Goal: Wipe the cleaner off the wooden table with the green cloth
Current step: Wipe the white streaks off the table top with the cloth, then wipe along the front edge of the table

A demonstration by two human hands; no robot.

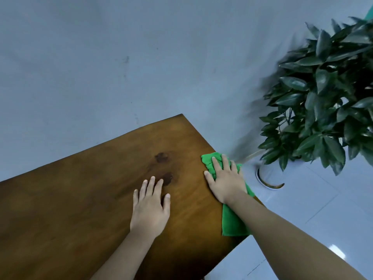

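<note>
A brown wooden table (80,199) fills the lower left of the head view, with its far corner near the middle. The green cloth (234,223) lies along the table's right edge. My right hand (226,180) presses flat on the cloth, fingers spread, and part of the cloth hangs past the edge. My left hand (150,207) rests flat on the bare wood to the left of the cloth, holding nothing. Two dark patches (164,166) mark the wood just beyond my left fingertips. No cleaner foam or liquid is plainly visible.
A leafy green plant (323,93) stands on the floor close to the table's right side. A grey wall (121,57) rises behind the table. Pale floor tiles (314,199) lie to the right, with a ring-shaped fitting (268,178) near the plant.
</note>
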